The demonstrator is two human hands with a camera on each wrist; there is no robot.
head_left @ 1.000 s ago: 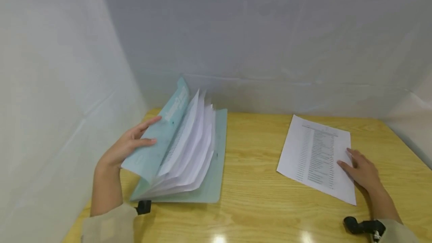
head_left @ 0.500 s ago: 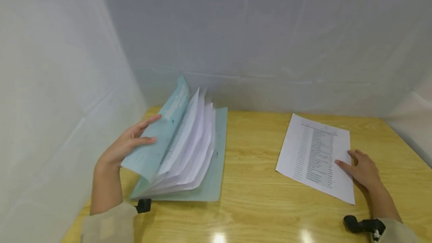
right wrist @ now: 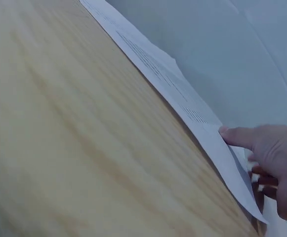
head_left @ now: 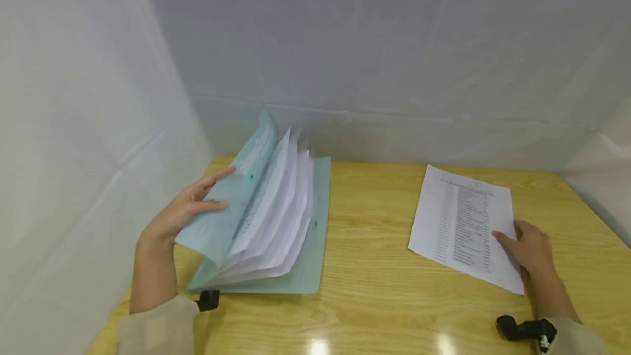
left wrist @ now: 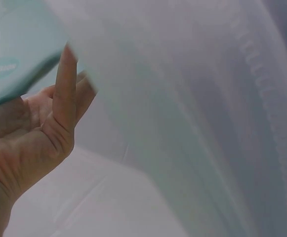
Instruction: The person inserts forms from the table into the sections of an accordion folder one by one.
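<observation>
Head view: the left hand [head_left: 184, 210] holds up the front cover of the pale green expanding folder [head_left: 266, 218] at the table's [head_left: 374, 300] left, fingers straight against it, as before. At the right, the printed sheet [head_left: 463, 223] has turned slightly and slid rightward; the right hand [head_left: 527, 245] now grips its near right edge.

Left wrist view: the left hand [left wrist: 39, 138], fingers extended, touches the green cover [left wrist: 15, 54].

Right wrist view: the right hand [right wrist: 269, 165] pinches the sheet's [right wrist: 183, 94] lifted edge, thumb on top.
</observation>
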